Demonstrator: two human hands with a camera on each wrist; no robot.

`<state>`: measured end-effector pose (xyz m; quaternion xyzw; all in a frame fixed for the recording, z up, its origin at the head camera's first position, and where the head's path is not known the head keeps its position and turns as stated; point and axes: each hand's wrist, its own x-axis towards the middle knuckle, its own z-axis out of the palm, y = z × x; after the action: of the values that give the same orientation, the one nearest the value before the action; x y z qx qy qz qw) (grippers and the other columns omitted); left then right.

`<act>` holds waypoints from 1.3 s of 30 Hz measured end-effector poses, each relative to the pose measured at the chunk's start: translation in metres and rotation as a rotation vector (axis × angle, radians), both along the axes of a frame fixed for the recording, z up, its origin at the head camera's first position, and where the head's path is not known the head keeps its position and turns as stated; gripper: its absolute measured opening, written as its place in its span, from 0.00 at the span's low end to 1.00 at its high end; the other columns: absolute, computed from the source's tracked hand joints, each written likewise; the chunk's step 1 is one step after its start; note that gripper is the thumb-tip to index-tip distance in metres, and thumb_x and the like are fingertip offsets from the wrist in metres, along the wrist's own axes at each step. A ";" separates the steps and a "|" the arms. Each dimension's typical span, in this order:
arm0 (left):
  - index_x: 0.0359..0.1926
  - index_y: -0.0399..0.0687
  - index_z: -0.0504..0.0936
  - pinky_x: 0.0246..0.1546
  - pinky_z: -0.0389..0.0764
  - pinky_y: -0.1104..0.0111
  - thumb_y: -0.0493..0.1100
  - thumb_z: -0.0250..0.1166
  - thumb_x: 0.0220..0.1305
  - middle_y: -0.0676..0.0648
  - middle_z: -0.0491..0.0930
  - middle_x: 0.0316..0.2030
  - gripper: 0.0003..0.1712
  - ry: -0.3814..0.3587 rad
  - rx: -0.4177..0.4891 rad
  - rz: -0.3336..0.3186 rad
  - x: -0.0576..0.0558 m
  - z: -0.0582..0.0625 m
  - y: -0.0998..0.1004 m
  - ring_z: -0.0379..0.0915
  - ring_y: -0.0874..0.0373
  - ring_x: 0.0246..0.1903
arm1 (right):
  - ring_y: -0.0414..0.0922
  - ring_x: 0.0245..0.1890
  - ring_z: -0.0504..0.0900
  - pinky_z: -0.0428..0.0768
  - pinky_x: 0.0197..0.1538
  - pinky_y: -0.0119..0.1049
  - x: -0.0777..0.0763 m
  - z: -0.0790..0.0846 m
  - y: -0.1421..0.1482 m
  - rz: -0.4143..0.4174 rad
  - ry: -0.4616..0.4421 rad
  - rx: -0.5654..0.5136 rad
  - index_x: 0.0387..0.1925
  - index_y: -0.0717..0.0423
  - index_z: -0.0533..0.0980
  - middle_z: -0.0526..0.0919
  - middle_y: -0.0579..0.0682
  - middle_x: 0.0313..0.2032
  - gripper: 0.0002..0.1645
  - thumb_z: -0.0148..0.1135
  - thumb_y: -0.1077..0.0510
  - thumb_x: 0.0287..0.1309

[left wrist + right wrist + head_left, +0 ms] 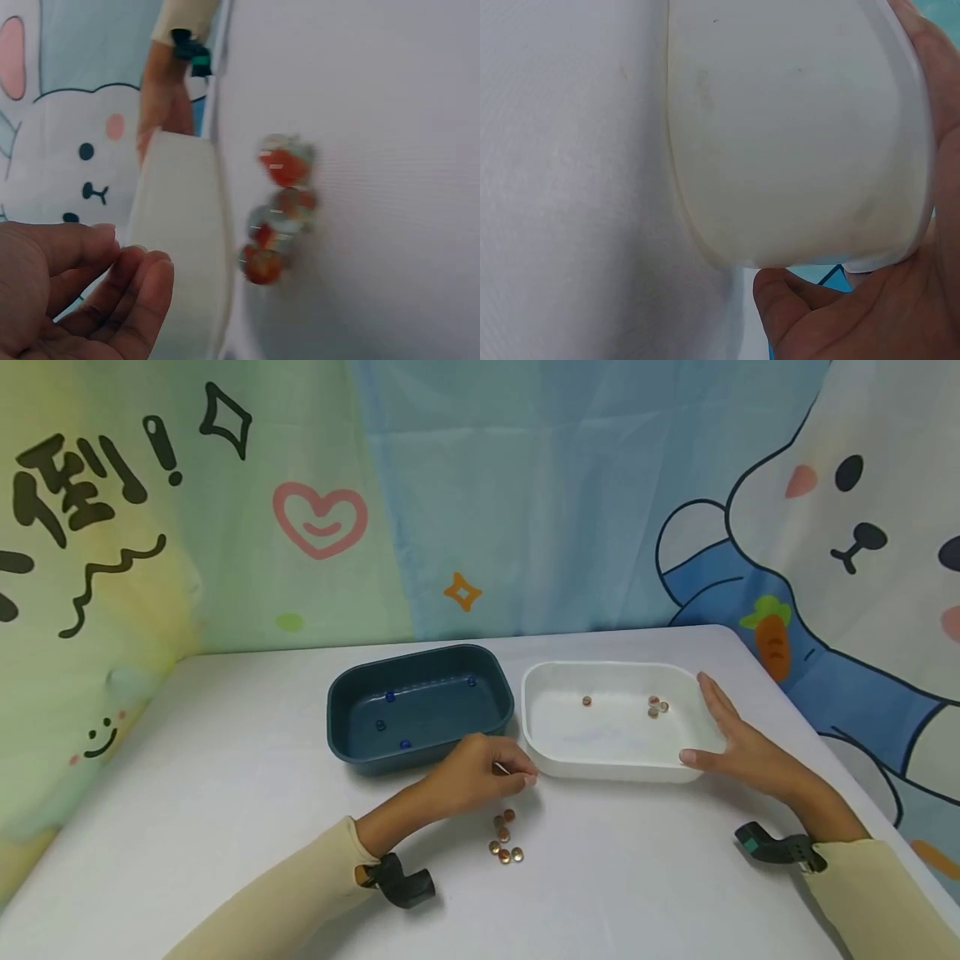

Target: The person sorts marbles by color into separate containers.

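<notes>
My left hand (480, 772) hovers over the table by the front left corner of the white tray (600, 772), thumb and fingertips brought together. I cannot tell whether a bead is hidden between them. Just in front lies a loose cluster of several clear glass beads with orange-brown colour inside (504, 834), blurred in the left wrist view. At the tray's right end my right hand (738, 752) holds the rim, thumb at the front and fingers along the far side. Inside the white tray lie several similar orange-brown beads (653, 712).
To the left of the white tray stands a dark teal tray (352, 718) with several blue beads (405, 744) in it. Both trays stand on a white-covered table (225, 760). A printed cloth (525, 510) hangs behind the table.
</notes>
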<state>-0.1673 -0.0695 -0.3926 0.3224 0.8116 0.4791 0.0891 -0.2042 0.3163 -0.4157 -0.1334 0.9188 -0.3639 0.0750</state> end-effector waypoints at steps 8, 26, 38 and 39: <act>0.41 0.33 0.86 0.40 0.81 0.71 0.27 0.64 0.60 0.50 0.83 0.33 0.08 -0.094 0.020 -0.019 0.016 -0.012 -0.013 0.81 0.62 0.34 | 0.67 0.71 0.28 0.48 0.51 0.80 0.001 0.001 0.002 -0.007 0.006 0.006 0.74 0.39 0.24 0.21 0.53 0.74 0.70 0.69 0.45 0.53; 0.38 0.40 0.87 0.35 0.80 0.71 0.29 0.68 0.56 0.52 0.84 0.36 0.08 -0.027 -0.001 0.056 0.045 -0.026 -0.041 0.77 0.65 0.33 | 0.66 0.71 0.27 0.46 0.52 0.79 -0.002 0.001 -0.001 0.012 0.014 -0.009 0.74 0.38 0.24 0.21 0.51 0.74 0.69 0.69 0.46 0.54; 0.38 0.42 0.87 0.34 0.79 0.72 0.27 0.70 0.52 0.55 0.82 0.35 0.12 -0.040 -0.011 0.081 0.058 -0.037 -0.043 0.74 0.64 0.32 | 0.67 0.71 0.27 0.46 0.51 0.80 0.000 -0.001 0.000 0.001 -0.004 -0.012 0.74 0.36 0.24 0.20 0.51 0.74 0.69 0.69 0.46 0.54; 0.38 0.42 0.87 0.34 0.79 0.72 0.27 0.70 0.52 0.55 0.82 0.35 0.12 -0.040 -0.013 0.082 0.058 -0.038 -0.042 0.75 0.64 0.32 | 0.67 0.71 0.27 0.45 0.52 0.80 0.000 -0.002 0.000 0.003 -0.007 -0.016 0.74 0.36 0.24 0.20 0.51 0.74 0.69 0.69 0.47 0.54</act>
<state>-0.1095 -0.1118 -0.4303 0.2788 0.8252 0.4833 0.0875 -0.2039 0.3167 -0.4174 -0.1341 0.9154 -0.3717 0.0777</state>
